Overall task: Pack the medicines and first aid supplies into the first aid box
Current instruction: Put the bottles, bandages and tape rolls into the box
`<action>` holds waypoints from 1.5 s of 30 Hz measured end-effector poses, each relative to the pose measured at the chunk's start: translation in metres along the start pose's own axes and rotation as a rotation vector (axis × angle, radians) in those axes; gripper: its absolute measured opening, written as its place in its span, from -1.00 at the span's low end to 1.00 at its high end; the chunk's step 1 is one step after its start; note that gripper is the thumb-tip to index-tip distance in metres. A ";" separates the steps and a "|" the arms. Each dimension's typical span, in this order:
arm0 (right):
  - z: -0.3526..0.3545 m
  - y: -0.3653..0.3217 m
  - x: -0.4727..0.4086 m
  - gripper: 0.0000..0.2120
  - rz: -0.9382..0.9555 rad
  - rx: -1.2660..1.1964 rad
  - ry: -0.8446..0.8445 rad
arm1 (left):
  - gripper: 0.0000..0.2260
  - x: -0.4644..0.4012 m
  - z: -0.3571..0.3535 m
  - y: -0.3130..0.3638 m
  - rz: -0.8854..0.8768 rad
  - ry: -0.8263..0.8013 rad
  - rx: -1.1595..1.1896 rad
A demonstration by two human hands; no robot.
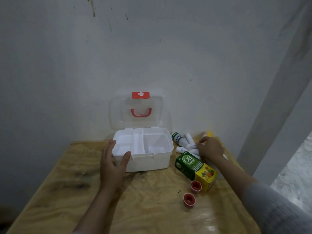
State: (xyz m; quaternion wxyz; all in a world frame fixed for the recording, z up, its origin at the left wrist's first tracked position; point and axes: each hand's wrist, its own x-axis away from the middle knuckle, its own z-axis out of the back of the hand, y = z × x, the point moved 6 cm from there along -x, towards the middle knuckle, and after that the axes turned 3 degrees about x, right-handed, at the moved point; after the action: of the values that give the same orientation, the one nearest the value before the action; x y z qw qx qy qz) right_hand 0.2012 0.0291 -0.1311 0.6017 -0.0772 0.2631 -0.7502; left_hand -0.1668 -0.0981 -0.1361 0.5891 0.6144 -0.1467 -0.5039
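Head view: first aid box (148, 163) on wooden table (84, 191), lid up, tray bare. Left hand (112, 163) spread wide, cupping box's front-left corner. Right hand (211, 147) down among white tubes (190, 141) right of box; grasp cannot tell. Green-yellow carton (195, 168) and two red-capped rolls (189, 199) nearby.

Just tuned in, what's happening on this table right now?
A person is about to start packing a first aid box, which sits open on the wooden table with its compartments empty. The left hand steadies the box's front left corner. The right hand reaches into the pile of small white tubes to the box's right; whether it grips one is unclear. A green and yellow medicine carton and two red tape rolls wait nearby.
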 end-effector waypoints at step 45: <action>0.051 -0.147 0.105 -0.72 0.623 -0.153 -0.194 | -0.42 -0.003 0.000 -0.002 -0.003 -0.017 -0.007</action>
State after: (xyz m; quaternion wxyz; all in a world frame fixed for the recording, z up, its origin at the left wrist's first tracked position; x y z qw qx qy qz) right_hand 0.0691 -0.0649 -0.0372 0.8169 -0.1090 0.2711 -0.4973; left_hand -0.1693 -0.0952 -0.1367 0.5890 0.6083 -0.1490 -0.5107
